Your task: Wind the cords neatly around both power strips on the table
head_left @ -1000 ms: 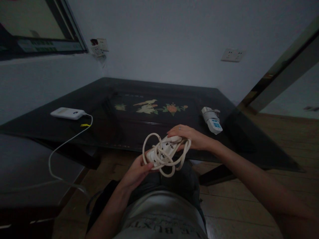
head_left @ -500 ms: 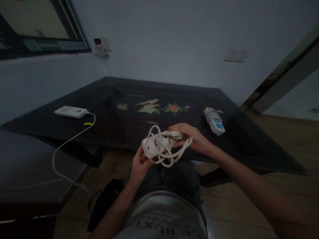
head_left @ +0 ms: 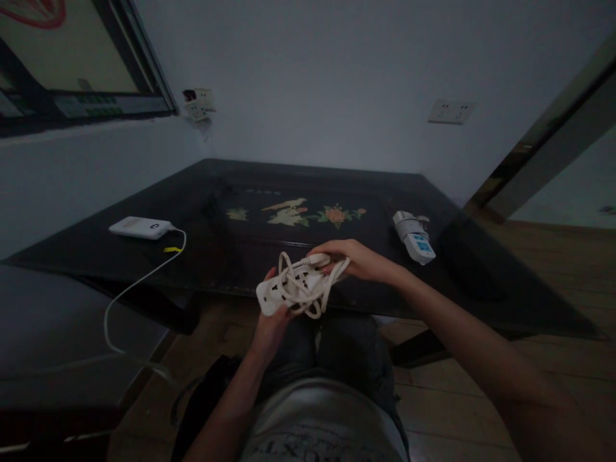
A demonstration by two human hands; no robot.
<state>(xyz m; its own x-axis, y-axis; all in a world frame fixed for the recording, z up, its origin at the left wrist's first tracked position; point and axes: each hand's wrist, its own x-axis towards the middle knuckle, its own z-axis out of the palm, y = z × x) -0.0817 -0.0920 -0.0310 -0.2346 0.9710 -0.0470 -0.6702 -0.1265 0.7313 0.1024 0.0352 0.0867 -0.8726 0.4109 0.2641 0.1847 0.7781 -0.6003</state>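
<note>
Over the near edge of the dark table, a white power strip [head_left: 270, 299] is held between my two hands, its socket face turned up. Its white cord [head_left: 315, 305] loops loosely around the strip's right part. My left hand [head_left: 272, 327] grips the strip's left end from below, thumb on the front side. At the other end, my right hand [head_left: 353, 260] is closed around the cord loops and the plug [head_left: 317, 259]. Some of the right fingers are hidden behind the cord.
On the table [head_left: 202, 266], a second power strip [head_left: 418, 247] with blue sockets and a wrapped cord lies right. A white power bank [head_left: 139, 227] lies left, its cable [head_left: 108, 314] hanging over the edge. Wall sockets [head_left: 451, 111] are behind. A dark bag [head_left: 206, 398] is below left.
Both hands have moved slightly left with the power strip. The strip has turned, so more of its left end and socket face shows. The view has tilted a little upward.
</note>
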